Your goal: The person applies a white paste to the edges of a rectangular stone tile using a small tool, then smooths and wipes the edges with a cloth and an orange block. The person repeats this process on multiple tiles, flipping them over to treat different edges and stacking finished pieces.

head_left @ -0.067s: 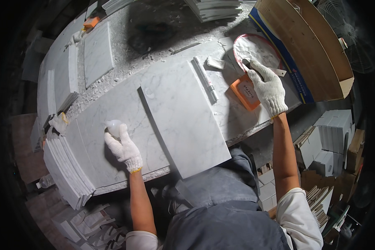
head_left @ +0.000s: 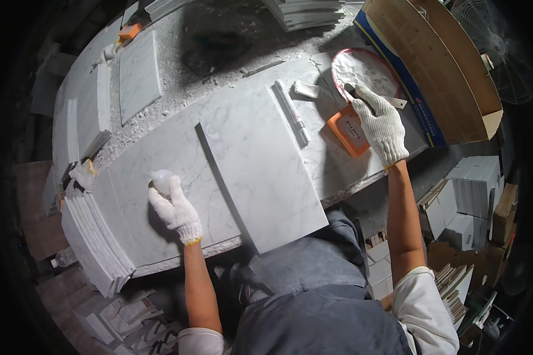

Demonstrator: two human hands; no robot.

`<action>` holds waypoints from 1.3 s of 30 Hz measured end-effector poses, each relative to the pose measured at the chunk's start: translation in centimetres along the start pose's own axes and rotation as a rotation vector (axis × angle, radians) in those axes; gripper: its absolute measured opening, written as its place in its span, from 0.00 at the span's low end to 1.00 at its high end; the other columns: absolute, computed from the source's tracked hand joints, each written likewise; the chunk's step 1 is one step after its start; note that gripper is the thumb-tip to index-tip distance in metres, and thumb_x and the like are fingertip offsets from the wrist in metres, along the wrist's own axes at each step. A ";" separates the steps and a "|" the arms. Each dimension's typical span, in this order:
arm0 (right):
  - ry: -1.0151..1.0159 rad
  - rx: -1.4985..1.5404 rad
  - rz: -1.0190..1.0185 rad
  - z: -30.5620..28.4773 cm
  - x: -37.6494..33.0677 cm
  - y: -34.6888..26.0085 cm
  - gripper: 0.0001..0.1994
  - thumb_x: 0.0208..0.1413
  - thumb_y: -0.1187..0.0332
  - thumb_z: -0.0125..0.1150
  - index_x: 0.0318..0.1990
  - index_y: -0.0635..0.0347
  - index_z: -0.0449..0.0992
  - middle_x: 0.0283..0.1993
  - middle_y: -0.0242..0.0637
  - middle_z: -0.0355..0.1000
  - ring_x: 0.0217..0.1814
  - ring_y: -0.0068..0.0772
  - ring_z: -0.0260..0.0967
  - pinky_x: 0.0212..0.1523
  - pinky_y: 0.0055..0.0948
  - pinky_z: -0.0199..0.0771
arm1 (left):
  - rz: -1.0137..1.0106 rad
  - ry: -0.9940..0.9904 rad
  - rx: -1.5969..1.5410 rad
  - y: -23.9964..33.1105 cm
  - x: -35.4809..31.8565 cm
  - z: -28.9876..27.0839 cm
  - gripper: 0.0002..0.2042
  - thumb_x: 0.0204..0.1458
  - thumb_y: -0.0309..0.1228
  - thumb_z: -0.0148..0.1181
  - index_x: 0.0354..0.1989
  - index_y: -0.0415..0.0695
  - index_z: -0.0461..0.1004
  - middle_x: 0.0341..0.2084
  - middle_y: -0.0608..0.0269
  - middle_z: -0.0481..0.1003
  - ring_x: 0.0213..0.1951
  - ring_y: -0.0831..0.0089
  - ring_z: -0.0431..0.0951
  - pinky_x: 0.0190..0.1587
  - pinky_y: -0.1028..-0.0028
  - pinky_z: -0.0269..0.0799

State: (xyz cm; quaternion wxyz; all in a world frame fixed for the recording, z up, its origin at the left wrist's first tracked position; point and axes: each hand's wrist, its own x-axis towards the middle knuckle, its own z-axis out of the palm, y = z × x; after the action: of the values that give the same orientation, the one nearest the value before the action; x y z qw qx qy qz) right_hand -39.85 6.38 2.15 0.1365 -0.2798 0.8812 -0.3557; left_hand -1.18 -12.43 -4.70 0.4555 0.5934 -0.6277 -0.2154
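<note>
In my gloved left hand (head_left: 176,207) is a small translucent white squeeze bottle (head_left: 161,176), held just above the marble slab on the left. A loose marble tile (head_left: 263,171) lies to its right, its near corner jutting past the table edge. My gloved right hand (head_left: 380,121) is closed at the near rim of a red-rimmed bowl (head_left: 366,64) of white powder or paste; its fingertips look dark, and whatever they pinch is hidden. A flat metal strip with a hole (head_left: 395,102) pokes out beside that hand. Under the wrist sits an orange hand pad (head_left: 348,131).
A marker (head_left: 292,112) and a small white block (head_left: 306,89) lie left of the bowl. An open cardboard box (head_left: 438,65) stands behind it. Stacked tiles (head_left: 95,242) line the left edge; another tile stack (head_left: 308,13) stands at the back. White boxes (head_left: 471,192) are at right.
</note>
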 end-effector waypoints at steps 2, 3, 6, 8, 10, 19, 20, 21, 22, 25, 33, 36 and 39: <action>0.009 -0.008 0.012 0.1 0.0 0.1 0.20 0.66 0.57 0.61 0.61 0.52 0.79 0.59 0.39 0.79 0.59 0.40 0.77 0.61 0.32 0.74 | -0.013 -0.004 -0.019 0.0 0.0 0.0 0.23 0.60 0.34 0.68 0.57 0.33 0.71 0.46 0.55 0.78 0.46 0.67 0.77 0.54 0.66 0.72; 0.023 0.048 0.017 0.1 0.1 0.0 0.19 0.66 0.59 0.62 0.62 0.52 0.79 0.56 0.37 0.80 0.53 0.33 0.77 0.54 0.28 0.75 | -0.029 -0.004 -0.035 0.0 -0.1 0.1 0.23 0.60 0.34 0.69 0.57 0.33 0.71 0.46 0.55 0.78 0.46 0.67 0.77 0.54 0.66 0.73; 0.042 0.324 0.017 0.4 -0.5 -1.1 0.20 0.65 0.65 0.65 0.64 0.53 0.79 0.50 0.27 0.81 0.36 0.13 0.72 0.34 0.18 0.75 | -0.091 -0.010 -0.081 0.0 -0.1 0.2 0.25 0.57 0.35 0.71 0.58 0.34 0.71 0.47 0.52 0.77 0.47 0.66 0.78 0.53 0.67 0.74; -0.013 0.450 0.003 0.8 -1.3 -2.4 0.20 0.66 0.66 0.65 0.65 0.56 0.78 0.48 0.25 0.81 0.32 0.09 0.67 0.30 0.14 0.69 | -0.118 -0.013 -0.108 0.0 -0.1 0.1 0.27 0.54 0.37 0.73 0.57 0.35 0.72 0.47 0.51 0.78 0.47 0.64 0.79 0.54 0.66 0.75; -0.124 0.450 0.082 1.4 -2.5 -4.0 0.21 0.66 0.67 0.64 0.66 0.58 0.76 0.49 0.24 0.81 0.29 0.06 0.63 0.26 0.12 0.64 | -0.067 0.015 -0.007 0.1 -0.1 0.0 0.28 0.55 0.40 0.73 0.58 0.35 0.72 0.48 0.50 0.78 0.47 0.60 0.79 0.54 0.63 0.74; -0.569 0.470 -0.133 11.1 -7.3 -9.5 0.21 0.66 0.66 0.65 0.64 0.62 0.77 0.53 0.37 0.82 0.44 0.18 0.76 0.45 0.20 0.76 | -0.085 -0.038 -0.029 1.5 -0.5 -0.3 0.25 0.58 0.39 0.70 0.59 0.39 0.72 0.50 0.53 0.76 0.51 0.62 0.77 0.57 0.64 0.72; -0.546 0.399 -0.154 12.1 -7.3 -10.2 0.20 0.66 0.67 0.64 0.63 0.62 0.77 0.53 0.41 0.82 0.46 0.23 0.77 0.47 0.24 0.77 | -0.119 -0.055 -0.031 1.6 -0.4 -0.4 0.25 0.58 0.38 0.70 0.60 0.40 0.72 0.50 0.53 0.76 0.51 0.62 0.77 0.57 0.64 0.72; -0.510 0.377 -0.247 12.8 -7.3 -10.7 0.20 0.65 0.69 0.63 0.63 0.63 0.77 0.53 0.44 0.82 0.48 0.29 0.79 0.49 0.28 0.77 | -0.103 -0.058 -0.025 1.7 -0.4 -0.4 0.25 0.58 0.38 0.70 0.60 0.40 0.72 0.50 0.53 0.76 0.51 0.62 0.77 0.57 0.64 0.72; -0.456 0.357 -0.347 13.4 -7.3 -11.2 0.20 0.65 0.69 0.63 0.63 0.64 0.76 0.52 0.45 0.82 0.46 0.32 0.79 0.48 0.31 0.78 | -0.086 -0.061 -0.020 1.7 -0.4 -0.3 0.24 0.58 0.38 0.70 0.60 0.40 0.72 0.51 0.53 0.76 0.51 0.62 0.77 0.57 0.64 0.72; -0.446 0.264 -0.420 14.0 -7.6 -12.1 0.19 0.65 0.71 0.61 0.62 0.62 0.77 0.45 0.50 0.81 0.39 0.43 0.79 0.40 0.37 0.77 | -0.060 -0.059 -0.031 1.7 -0.4 -0.3 0.24 0.58 0.37 0.69 0.59 0.40 0.72 0.50 0.53 0.77 0.51 0.61 0.78 0.57 0.63 0.73; -0.314 -0.042 -0.612 14.3 -8.5 -12.6 0.22 0.64 0.69 0.62 0.65 0.47 0.75 0.34 0.48 0.75 0.33 0.51 0.73 0.37 0.44 0.75 | -0.065 -0.080 -0.044 1.8 -0.3 -0.4 0.23 0.58 0.37 0.70 0.59 0.40 0.73 0.51 0.54 0.77 0.52 0.61 0.78 0.57 0.64 0.73; -0.301 -0.105 -0.609 14.2 -8.7 -12.8 0.22 0.64 0.69 0.62 0.66 0.46 0.75 0.34 0.47 0.75 0.34 0.50 0.74 0.37 0.43 0.75 | -0.093 -0.077 -0.033 1.8 -0.4 -0.3 0.24 0.58 0.37 0.70 0.59 0.40 0.73 0.51 0.53 0.77 0.52 0.61 0.78 0.57 0.64 0.73; -0.326 -0.126 -0.596 13.8 -8.7 -12.9 0.21 0.64 0.68 0.63 0.65 0.47 0.76 0.34 0.48 0.75 0.34 0.50 0.74 0.36 0.43 0.75 | -0.058 -0.059 -0.007 1.6 -0.4 -0.2 0.24 0.58 0.37 0.70 0.59 0.40 0.72 0.51 0.53 0.77 0.52 0.61 0.78 0.58 0.64 0.73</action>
State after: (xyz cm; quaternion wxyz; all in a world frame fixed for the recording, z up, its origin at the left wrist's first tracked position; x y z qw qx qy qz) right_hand -21.62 -3.69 1.84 0.1480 -0.5861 0.7475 -0.2753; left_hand -1.94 -11.68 -3.37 0.4322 0.6033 -0.6226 -0.2483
